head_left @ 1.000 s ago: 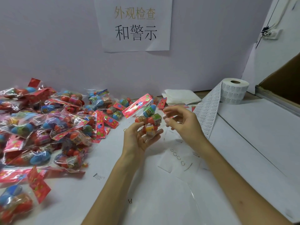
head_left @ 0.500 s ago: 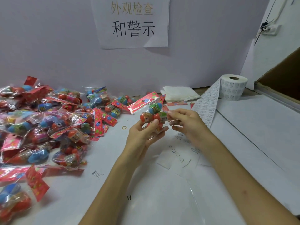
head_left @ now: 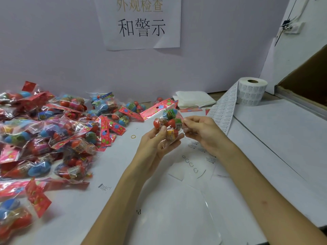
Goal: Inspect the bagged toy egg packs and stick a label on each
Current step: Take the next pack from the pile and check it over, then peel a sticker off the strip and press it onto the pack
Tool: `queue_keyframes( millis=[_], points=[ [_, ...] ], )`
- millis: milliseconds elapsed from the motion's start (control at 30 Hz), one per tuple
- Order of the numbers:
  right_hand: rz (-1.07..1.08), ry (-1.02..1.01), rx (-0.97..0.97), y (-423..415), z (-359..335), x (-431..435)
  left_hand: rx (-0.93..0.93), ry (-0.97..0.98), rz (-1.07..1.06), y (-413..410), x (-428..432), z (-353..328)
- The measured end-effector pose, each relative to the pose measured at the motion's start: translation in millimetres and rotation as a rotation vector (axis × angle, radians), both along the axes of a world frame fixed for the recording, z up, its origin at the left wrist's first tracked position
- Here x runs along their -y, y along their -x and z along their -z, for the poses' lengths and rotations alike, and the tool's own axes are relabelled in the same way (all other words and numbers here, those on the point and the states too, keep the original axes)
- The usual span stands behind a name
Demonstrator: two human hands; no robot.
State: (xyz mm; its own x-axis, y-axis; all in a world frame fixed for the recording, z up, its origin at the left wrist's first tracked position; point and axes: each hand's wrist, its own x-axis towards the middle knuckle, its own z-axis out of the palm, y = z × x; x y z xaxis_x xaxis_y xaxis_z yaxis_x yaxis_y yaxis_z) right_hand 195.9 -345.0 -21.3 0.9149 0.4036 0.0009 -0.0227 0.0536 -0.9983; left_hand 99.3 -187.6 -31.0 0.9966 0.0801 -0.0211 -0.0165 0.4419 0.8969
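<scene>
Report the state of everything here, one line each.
held pack: off the table, between both hands.
left hand: grips the pack.
right hand: pinches its right edge.
label roll: standing on end, strip partly unrolled.
pack pile: heaped at left.
cloth: folded, flat.

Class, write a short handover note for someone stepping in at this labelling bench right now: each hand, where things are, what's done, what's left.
Left hand: holds one toy egg pack above the table, fingers curled round it.
Right hand: pinches that pack's right edge; whether a label is under the fingers cannot be told.
Label roll: stands at the back right, its strip trailing toward the hands.
Pile of packs: lies on the left.
Done: unclear which packs in the pile are labelled.
Left: finish this pack, then probably work through the pile.
</scene>
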Motion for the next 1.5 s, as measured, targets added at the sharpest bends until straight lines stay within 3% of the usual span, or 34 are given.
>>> queue_keyframes(
  millis=[167,233,300,433,533,700,767,833,933,1133,1500],
  points=[
    [0.07,0.114,0.165,-4.1,-4.8,8.4,-0.017,-0.074,-0.13,-0.7,-0.3,-0.8],
    [0.136,0.362,0.364,-10.2,-4.6,19.4,-0.083,-0.221,-0.29,-3.1,-1.6,2.1],
    [0.072,0.616,0.48,-17.2,-2.2,34.3,-0.184,-0.287,-0.444,-6.1,-4.8,7.8],
    [-0.233,0.844,0.352,-24.3,3.1,60.0,-0.329,-0.29,-0.512,-9.5,-14.0,12.7],
    [-0.367,0.959,0.262,-24.8,7.0,63.3,-0.301,-0.472,-0.578,-9.8,-15.9,16.1],
    [-0.38,0.987,0.259,-28.1,11.1,60.0,-0.229,-0.797,-0.898,-5.1,-15.2,18.1],
    [-0.342,0.957,0.259,-28.3,11.7,58.9,-0.134,-0.84,-1.038,-2.1,-16.5,12.3],
    [-0.254,0.925,0.313,-28.8,13.4,56.6,0.038,-0.777,-1.001,-0.6,-15.2,8.6],
    [-0.097,0.831,0.405,-30.1,15.8,52.6,0.153,-0.709,-0.745,-0.5,-1.6,7.5],
    [-0.079,0.74,0.471,-27.7,6.7,51.6,0.096,-0.784,-0.363,-2.1,15.4,17.6],
    [-0.181,0.845,0.53,-13.6,0.0,40.9,-0.011,-0.79,-0.234,-2.0,15.3,22.7]
  ],
)
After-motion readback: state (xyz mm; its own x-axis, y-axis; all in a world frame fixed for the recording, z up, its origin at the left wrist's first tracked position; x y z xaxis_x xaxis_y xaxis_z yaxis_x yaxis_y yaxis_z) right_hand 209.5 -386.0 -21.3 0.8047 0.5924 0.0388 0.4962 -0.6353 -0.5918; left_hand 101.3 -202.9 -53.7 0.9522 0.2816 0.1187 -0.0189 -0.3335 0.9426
